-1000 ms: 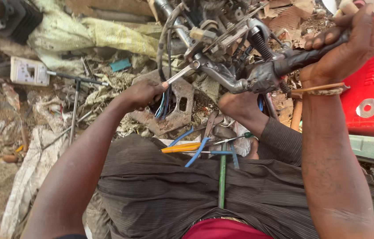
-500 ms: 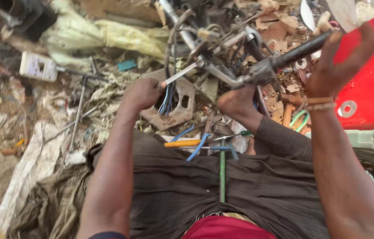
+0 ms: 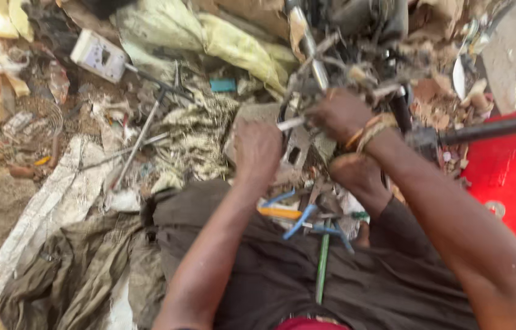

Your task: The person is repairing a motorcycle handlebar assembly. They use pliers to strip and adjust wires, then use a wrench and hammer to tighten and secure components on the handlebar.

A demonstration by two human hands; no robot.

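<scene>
My left hand (image 3: 258, 150) is closed around the handle of a silvery tool (image 3: 288, 124) whose shaft points right. My right hand (image 3: 338, 113), with bands at the wrist, grips the metal parts in the middle of a motorcycle handlebar assembly (image 3: 313, 67), touching the tool's tip. The handlebar's black rubber grip (image 3: 490, 129) sticks out bare to the right. The view is blurred, so the exact part held is unclear. A foot (image 3: 356, 174) rests just under the right wrist.
Orange- and blue-handled pliers (image 3: 297, 219) and a green screwdriver (image 3: 323, 269) lie on the brown cloth over my lap. A red panel (image 3: 514, 177) stands at the right. A white box (image 3: 99, 55), metal rods (image 3: 142, 137), yellow-green cloth (image 3: 233, 43) and scrap litter the ground.
My right hand has let go of the black rubber grip and moved left to the middle of the handlebar, next to the tool. The view has shifted left.
</scene>
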